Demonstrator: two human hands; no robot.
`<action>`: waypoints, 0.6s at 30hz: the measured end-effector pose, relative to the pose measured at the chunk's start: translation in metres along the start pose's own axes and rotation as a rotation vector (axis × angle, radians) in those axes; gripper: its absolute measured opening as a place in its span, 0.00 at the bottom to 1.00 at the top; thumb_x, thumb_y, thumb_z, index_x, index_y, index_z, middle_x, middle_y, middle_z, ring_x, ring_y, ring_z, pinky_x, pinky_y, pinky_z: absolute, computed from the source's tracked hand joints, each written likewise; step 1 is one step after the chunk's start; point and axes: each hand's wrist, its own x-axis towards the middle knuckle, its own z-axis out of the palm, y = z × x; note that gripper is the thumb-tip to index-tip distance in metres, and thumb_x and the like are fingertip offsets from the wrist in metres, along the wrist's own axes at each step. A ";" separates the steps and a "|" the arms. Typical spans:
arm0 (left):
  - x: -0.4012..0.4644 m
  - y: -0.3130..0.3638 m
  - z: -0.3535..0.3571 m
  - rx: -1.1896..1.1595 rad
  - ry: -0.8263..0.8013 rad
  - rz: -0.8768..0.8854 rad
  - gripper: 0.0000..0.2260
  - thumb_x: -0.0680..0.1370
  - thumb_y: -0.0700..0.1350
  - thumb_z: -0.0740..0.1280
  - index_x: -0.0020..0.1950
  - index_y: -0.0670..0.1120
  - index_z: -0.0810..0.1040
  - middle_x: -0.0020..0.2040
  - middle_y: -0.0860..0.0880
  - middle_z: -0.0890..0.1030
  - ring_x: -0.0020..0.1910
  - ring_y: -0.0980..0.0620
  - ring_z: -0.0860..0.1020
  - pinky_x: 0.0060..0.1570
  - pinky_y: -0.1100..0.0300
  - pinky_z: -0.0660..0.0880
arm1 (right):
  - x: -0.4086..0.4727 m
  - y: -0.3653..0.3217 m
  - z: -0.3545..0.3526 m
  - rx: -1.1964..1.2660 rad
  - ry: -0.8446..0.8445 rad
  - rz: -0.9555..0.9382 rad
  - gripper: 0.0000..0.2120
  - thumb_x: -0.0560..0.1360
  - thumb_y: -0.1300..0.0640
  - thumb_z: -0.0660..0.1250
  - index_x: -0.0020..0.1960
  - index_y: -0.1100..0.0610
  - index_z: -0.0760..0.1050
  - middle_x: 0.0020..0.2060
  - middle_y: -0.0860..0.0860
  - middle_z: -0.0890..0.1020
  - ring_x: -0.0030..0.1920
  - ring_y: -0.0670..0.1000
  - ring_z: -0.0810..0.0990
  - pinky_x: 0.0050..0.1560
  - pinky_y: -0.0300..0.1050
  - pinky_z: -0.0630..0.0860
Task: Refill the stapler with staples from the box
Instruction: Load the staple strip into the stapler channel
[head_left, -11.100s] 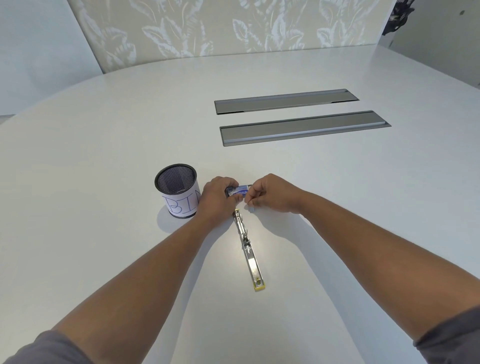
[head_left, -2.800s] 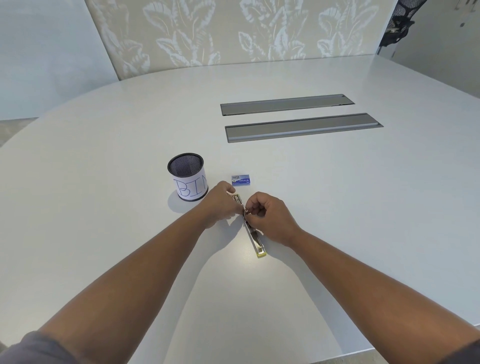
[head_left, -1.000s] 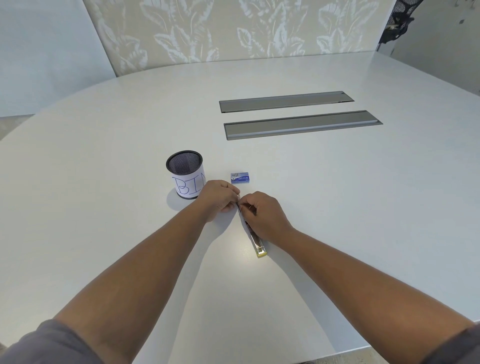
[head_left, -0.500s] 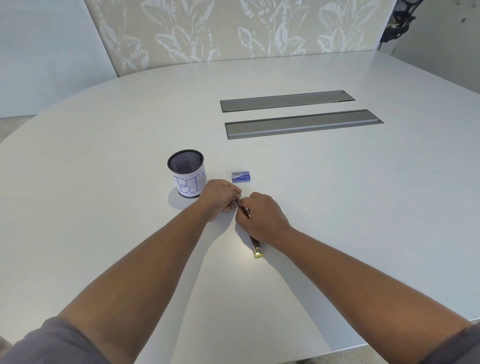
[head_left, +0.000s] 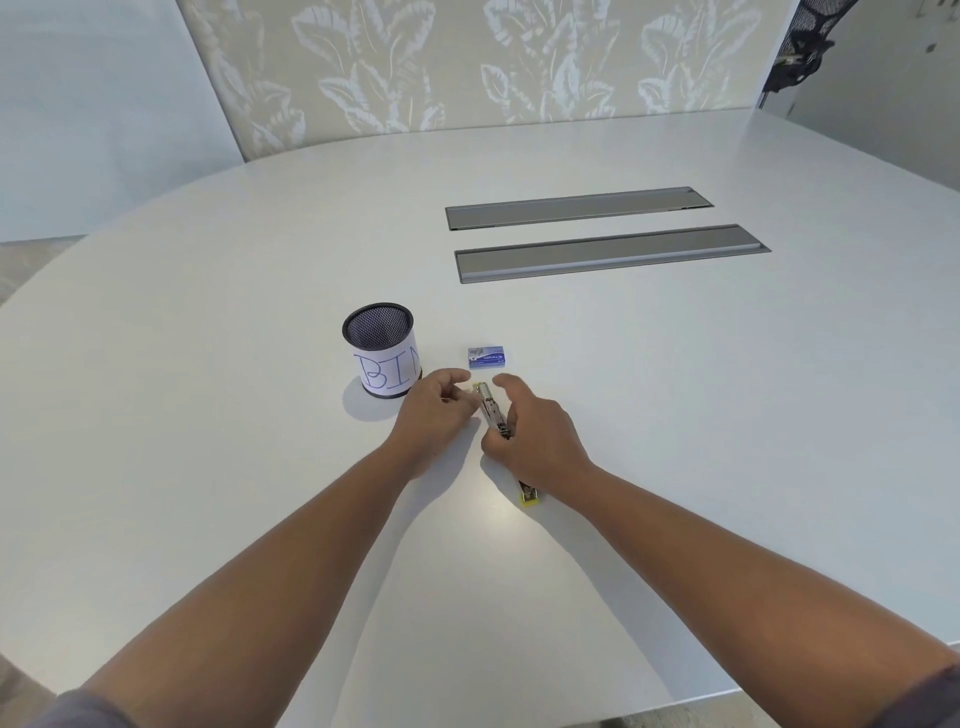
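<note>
Head view: the stapler (head_left: 496, 415) lies opened flat on the tabletop (head_left: 675, 415), just beside the staple box (head_left: 487, 358). The left hand (head_left: 434, 415) has a loose, half-curled grip at the stapler's far end; whether it pinches staples I cannot tell. The right hand (head_left: 535, 431) arches over the magazine, fingers spread, clasping nothing. To finish well, probably seat the strip flat in the channel before closing. Counted: one stapler, one box, one mesh cup (head_left: 382, 351), two hands.
</note>
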 end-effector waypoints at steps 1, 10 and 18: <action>-0.002 0.000 0.001 -0.042 0.017 -0.017 0.13 0.78 0.47 0.74 0.62 0.49 0.78 0.41 0.51 0.79 0.37 0.56 0.77 0.36 0.63 0.73 | -0.001 0.000 0.000 0.031 0.021 0.001 0.28 0.69 0.52 0.65 0.68 0.44 0.66 0.28 0.47 0.77 0.33 0.49 0.78 0.35 0.44 0.74; -0.011 0.014 0.003 -0.578 -0.090 -0.159 0.10 0.75 0.38 0.75 0.55 0.39 0.82 0.44 0.43 0.85 0.41 0.47 0.84 0.46 0.57 0.82 | -0.001 -0.009 -0.013 0.100 0.126 -0.166 0.27 0.69 0.53 0.67 0.68 0.46 0.69 0.28 0.47 0.75 0.33 0.48 0.75 0.35 0.45 0.74; -0.013 0.020 -0.001 -0.568 0.027 -0.105 0.07 0.73 0.37 0.75 0.51 0.38 0.83 0.41 0.42 0.84 0.41 0.49 0.84 0.45 0.57 0.82 | -0.003 -0.007 -0.018 0.090 0.063 -0.158 0.28 0.69 0.50 0.68 0.67 0.39 0.65 0.33 0.45 0.79 0.34 0.45 0.78 0.38 0.42 0.77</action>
